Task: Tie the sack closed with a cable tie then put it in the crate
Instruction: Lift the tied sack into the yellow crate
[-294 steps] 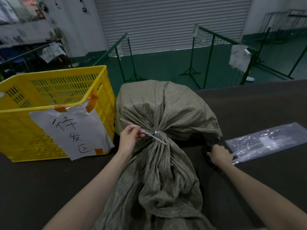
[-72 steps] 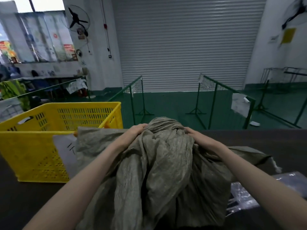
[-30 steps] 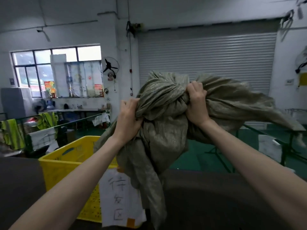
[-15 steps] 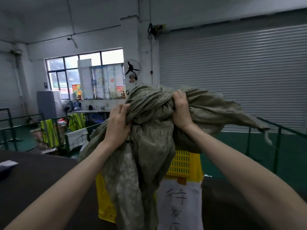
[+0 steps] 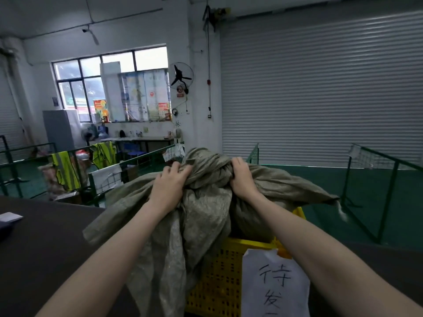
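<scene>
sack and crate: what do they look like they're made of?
Sack: probably woven plastic fabric, dull olive-grey with a faint sheen; it creases sharply and drapes limp where both hands grip it. Crate: looks like rigid moulded plastic, glossy yellow, with a regular grid of vent holes in its wall. The sign taped to it looks like plain white paper, hand-inked.

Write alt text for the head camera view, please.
Both hands, left hand and right hand, grip a grey-green sack over a yellow crate on a dark table. A handwritten paper label hangs on the crate.
</scene>
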`<state>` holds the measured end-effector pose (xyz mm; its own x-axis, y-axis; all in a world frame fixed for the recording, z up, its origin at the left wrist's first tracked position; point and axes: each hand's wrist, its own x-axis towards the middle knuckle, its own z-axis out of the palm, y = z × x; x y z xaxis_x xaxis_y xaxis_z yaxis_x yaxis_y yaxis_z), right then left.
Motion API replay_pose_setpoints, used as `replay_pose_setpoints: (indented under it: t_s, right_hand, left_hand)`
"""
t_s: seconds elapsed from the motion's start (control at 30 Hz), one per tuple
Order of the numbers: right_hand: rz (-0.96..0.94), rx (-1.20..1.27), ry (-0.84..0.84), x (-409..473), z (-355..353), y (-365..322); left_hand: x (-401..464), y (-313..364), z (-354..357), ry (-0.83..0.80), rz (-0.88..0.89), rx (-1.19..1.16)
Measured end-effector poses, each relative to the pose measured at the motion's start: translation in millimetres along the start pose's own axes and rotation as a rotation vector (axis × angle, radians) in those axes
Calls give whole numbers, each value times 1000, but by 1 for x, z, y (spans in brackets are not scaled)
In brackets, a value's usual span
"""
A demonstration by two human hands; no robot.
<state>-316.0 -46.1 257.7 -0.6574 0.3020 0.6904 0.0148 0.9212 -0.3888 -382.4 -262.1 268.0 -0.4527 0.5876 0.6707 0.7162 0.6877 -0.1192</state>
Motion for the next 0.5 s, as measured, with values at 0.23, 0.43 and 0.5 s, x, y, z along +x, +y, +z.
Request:
replay_pose_setpoints:
  t_s: [0.23, 0.43, 0.5]
  right_hand:
    - [164, -381, -428, -41, 18, 59]
    - [215, -221, -536, -45, 15, 60]
    - [80, -116, -545, -47, 7, 49]
  left_hand:
    - [-12, 28, 73, -365, 161, 145]
    - [-14, 29, 81, -394, 269, 60]
    - [-15, 27, 76, -323, 357, -21]
